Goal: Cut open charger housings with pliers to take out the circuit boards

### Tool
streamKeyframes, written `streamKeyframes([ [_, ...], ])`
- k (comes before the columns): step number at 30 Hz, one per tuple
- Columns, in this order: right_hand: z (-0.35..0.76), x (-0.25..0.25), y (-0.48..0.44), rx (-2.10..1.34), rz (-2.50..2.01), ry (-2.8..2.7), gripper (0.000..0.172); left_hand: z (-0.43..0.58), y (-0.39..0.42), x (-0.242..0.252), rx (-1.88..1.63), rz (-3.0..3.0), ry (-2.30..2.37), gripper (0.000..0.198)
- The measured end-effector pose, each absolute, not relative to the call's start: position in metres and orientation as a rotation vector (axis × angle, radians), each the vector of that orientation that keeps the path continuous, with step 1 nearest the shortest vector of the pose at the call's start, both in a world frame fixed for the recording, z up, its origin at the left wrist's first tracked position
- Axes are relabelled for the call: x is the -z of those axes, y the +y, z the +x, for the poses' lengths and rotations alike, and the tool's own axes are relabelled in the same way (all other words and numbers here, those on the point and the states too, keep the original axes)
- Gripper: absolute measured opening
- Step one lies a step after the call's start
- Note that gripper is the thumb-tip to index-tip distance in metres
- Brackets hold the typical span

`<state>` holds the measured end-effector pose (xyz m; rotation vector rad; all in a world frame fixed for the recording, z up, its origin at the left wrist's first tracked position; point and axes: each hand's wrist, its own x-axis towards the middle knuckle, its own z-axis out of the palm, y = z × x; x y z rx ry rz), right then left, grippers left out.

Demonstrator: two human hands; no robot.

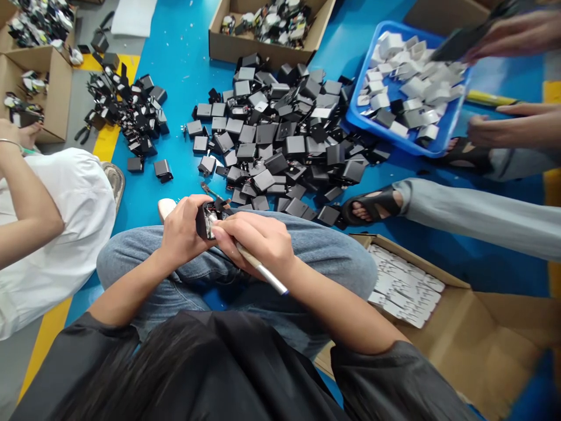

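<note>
In the head view, my left hand (182, 231) is closed around a small black plastic casing (202, 223), tilted so its open side with pale inner parts faces right. My right hand (258, 237) grips a slim, pen-like tool with a white shaft (265, 272) and a blue end. Its working tip is hidden by my fingers, which are up against the casing's opening. Just beyond the casing, a thin metal-tipped piece (213, 192) sticks out; its kind is unclear. Both hands are above my crossed legs. A large heap of black casings (267, 134) lies in front of them.
Behind the heap stands a cardboard box of parts (258, 52). A blue tray (357, 114) with white casings is at right, near a co-worker's hands and sandalled foot (372, 204). Another person sits left by a smaller black pile (131, 111). An open carton (464, 339) stands right.
</note>
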<state>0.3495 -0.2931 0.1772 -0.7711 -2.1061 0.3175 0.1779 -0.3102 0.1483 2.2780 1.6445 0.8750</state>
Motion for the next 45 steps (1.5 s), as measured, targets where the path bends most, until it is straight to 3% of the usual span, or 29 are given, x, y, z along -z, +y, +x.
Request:
streamKeyframes([
  [19,0.343,-0.170,-0.298,-0.158,-0.723,-2.177,0.022,0.176,-0.309,-0.143,-1.005,2.270,1.560,0.029],
  [34,0.349,-0.174,-0.290,-0.358,-0.720,-2.190,0.029,0.166,-0.302,-0.143,-0.951,2.489,1.349,0.045],
  [45,0.364,-0.182,-0.277,-0.650,-0.792,-2.153,0.030,0.169,-0.295,-0.143,-0.674,2.632,1.397,0.027],
])
